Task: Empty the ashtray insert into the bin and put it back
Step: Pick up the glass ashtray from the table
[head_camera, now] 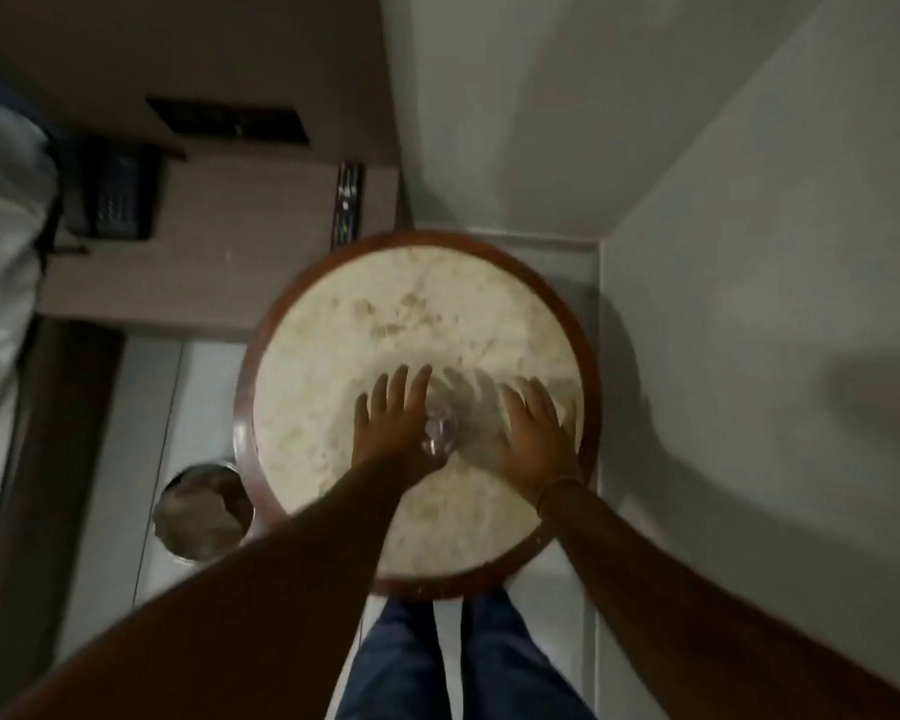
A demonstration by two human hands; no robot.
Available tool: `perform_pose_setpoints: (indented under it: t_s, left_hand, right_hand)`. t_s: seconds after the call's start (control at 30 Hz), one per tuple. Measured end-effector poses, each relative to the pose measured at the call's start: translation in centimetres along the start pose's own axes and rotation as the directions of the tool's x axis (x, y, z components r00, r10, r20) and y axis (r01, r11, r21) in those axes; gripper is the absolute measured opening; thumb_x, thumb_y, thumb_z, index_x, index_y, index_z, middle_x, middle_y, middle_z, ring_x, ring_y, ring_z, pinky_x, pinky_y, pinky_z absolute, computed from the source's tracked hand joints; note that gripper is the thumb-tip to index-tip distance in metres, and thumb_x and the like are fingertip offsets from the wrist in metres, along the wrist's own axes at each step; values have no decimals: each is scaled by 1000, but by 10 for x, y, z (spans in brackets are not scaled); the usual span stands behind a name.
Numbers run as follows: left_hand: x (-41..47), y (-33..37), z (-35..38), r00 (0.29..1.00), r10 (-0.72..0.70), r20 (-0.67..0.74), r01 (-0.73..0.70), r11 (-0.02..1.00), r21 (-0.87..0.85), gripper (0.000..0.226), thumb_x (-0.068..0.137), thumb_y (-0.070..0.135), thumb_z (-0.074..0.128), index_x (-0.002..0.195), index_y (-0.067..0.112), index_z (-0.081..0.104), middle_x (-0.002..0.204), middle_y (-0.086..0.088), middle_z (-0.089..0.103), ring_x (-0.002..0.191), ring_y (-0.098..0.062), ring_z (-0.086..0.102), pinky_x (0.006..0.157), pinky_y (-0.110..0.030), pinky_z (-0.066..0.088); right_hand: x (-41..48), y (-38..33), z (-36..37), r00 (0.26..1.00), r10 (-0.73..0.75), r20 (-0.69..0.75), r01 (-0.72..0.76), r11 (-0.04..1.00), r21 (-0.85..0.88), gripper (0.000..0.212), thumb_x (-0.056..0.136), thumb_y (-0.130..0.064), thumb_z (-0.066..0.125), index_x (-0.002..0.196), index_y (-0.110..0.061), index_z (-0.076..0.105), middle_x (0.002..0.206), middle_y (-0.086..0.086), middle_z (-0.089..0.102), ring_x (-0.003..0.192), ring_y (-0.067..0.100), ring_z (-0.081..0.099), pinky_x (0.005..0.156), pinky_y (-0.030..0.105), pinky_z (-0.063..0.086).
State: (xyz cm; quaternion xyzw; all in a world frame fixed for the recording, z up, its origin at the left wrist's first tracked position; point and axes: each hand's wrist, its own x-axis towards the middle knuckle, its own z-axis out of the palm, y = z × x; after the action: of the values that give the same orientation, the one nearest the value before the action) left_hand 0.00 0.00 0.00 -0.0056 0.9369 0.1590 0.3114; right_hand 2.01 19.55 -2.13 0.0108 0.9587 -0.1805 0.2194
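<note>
A clear glass ashtray (440, 431) rests on the round marble-topped table (385, 324), blurred by motion. My left hand (393, 423) lies flat just left of it, fingers spread, its thumb side against the glass. On the ashtray's other side is my right hand (533, 433), also flat with fingers apart. Neither hand is closed around the ashtray. A round metal bin (204, 509) stands on the floor to the left of the table, with crumpled waste inside.
The table has a dark wooden rim and stands in a corner between two pale walls. A bedside unit at the left holds a black telephone (113, 192) and a remote control (348, 202). A bed edge (1, 241) runs along the far left. My legs are below the table.
</note>
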Motion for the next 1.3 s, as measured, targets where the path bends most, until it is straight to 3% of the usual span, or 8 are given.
perform_pose_setpoints:
  t_s: [0.23,0.33,0.47,0.67,0.8,0.9,1.13,1.3]
  left_hand:
    - [32,-1,59,998,21,58,-26,995,98,132,80,58,82,168,36,-14,179,-6,-18,163,-39,-17,125,-70,-3]
    - [38,-5,69,999,30,15,-31,996,83,120,83,41,85,169,35,2,180,-6,-1,165,-38,-4,125,-72,7]
    - [34,-12,81,996,65,-55,-59,993,105,105,78,35,88,164,29,27,169,-7,27,157,-38,23,117,-70,35]
    - [23,-19,82,993,32,-118,-39,998,-57,105,71,37,89,160,24,35,162,-14,35,146,-42,34,103,-61,54]
    - [-8,-13,73,982,76,-174,-110,975,-192,102,76,46,83,163,23,35,164,-13,36,148,-41,34,106,-56,52]
    - [-35,-16,68,976,136,-168,-175,952,-251,100,79,44,84,164,23,35,167,-11,36,151,-37,36,112,-50,48]
    - [-83,-49,43,975,83,-207,-184,824,-536,101,75,40,88,161,24,38,163,-3,42,146,-19,46,114,-41,51]
    - [-127,-107,38,902,-313,-298,-86,545,-834,98,76,28,94,159,27,41,154,6,50,140,-7,54,105,-36,58]
  right_hand:
    - [10,5,64,998,30,-52,-23,992,127,59,95,-27,52,152,-12,56,163,15,51,157,32,37,128,65,10]
    - [11,7,80,989,46,-139,-17,980,197,52,93,-20,59,144,-8,63,152,20,60,147,39,49,123,69,28]
    - [7,6,91,975,133,-180,-38,891,453,44,98,-15,56,139,-3,65,141,21,64,134,39,59,110,55,52]
    - [6,-13,87,928,340,153,-324,531,783,31,112,-17,54,137,-7,70,131,3,73,120,14,65,97,13,54]
    - [2,-25,80,843,199,500,-529,137,838,51,111,-54,46,139,-19,71,125,7,81,121,27,74,101,37,60]
    - [-5,-32,76,747,-48,664,-663,-134,736,67,108,-68,40,143,-18,69,127,8,81,119,22,76,100,36,60]
    - [-9,-45,80,649,-214,730,-759,-123,639,77,103,-74,46,140,-13,72,135,16,75,126,32,69,120,52,44]
    - [-3,-86,84,587,-299,752,-802,-93,589,70,106,-69,40,147,-18,67,143,17,68,121,34,70,100,52,56]
